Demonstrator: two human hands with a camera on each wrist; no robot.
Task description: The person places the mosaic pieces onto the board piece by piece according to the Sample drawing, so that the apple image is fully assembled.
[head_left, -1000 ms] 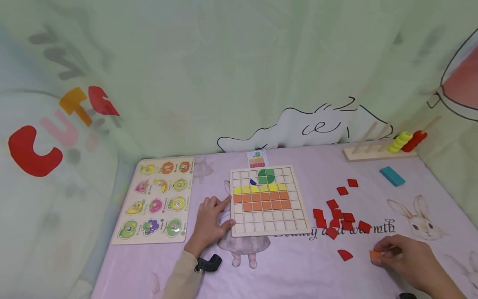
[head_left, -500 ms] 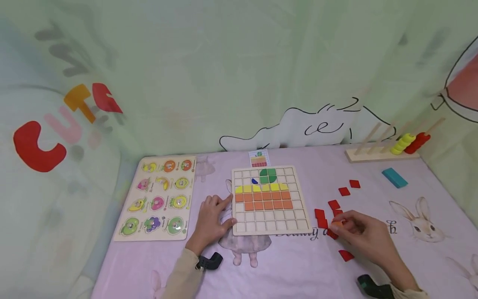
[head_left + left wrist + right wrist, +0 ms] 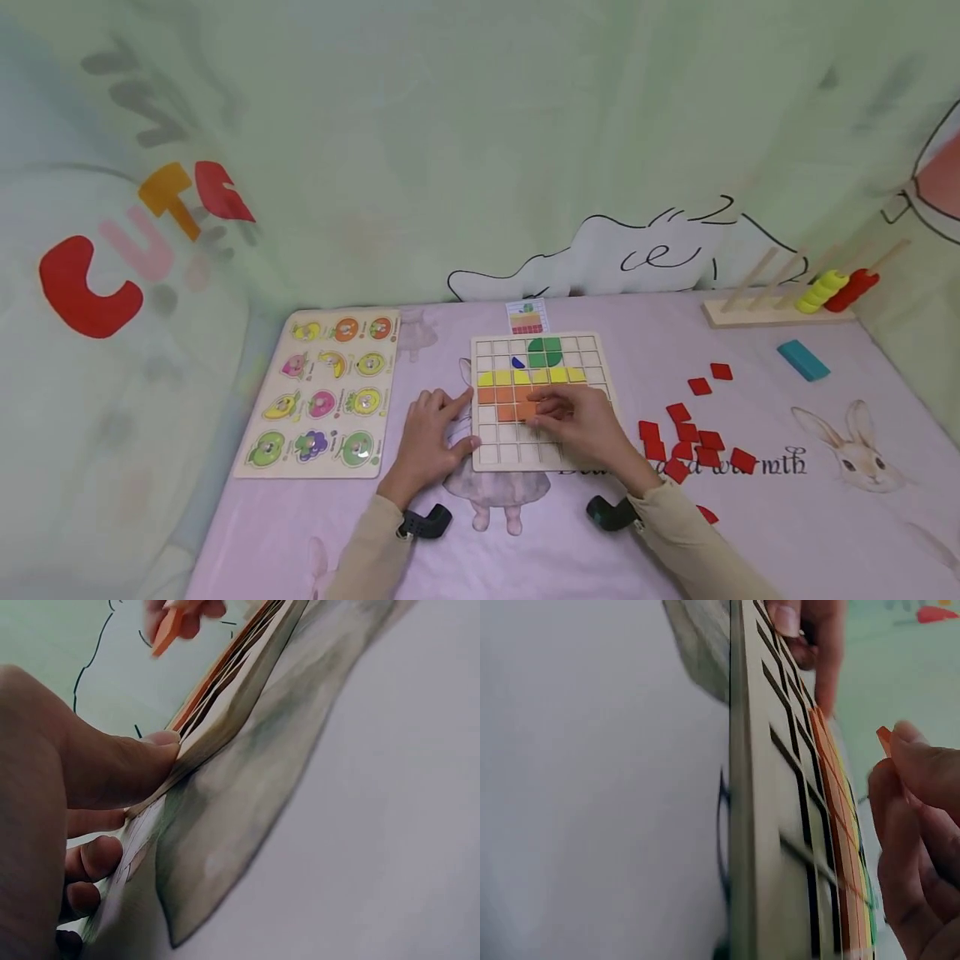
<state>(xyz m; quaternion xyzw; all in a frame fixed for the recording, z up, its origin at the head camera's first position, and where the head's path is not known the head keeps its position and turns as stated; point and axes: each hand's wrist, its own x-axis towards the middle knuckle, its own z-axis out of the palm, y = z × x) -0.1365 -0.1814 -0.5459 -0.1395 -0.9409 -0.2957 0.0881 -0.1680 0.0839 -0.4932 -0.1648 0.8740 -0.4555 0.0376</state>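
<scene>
My right hand (image 3: 583,423) pinches a small orange tile (image 3: 886,741) between thumb and fingertips, over the orange rows of a square wooden grid board (image 3: 508,454). In the left wrist view, that orange tile (image 3: 169,631) shows above the board's surface. My left hand (image 3: 429,439) touches the board's left edge with thumb and index finger, which are spread apart along it. Orange squares, a row of yellow pieces, a green rounded shape (image 3: 545,352) and a small blue piece (image 3: 518,362) lie in the grid. The right fingers hide part of the orange rows.
Right of the board, several red tiles (image 3: 708,457) lie scattered, with a red curved piece (image 3: 707,514) nearer me. A picture card (image 3: 528,315) lies behind the board. A fruit puzzle board (image 3: 297,384) is at left; a teal block (image 3: 803,360) and bead stand (image 3: 780,313) are at right.
My right hand has carried the orange tile leftward from the table's right side, past the red tiles, to over the board. The left hand stays at the board's edge.
</scene>
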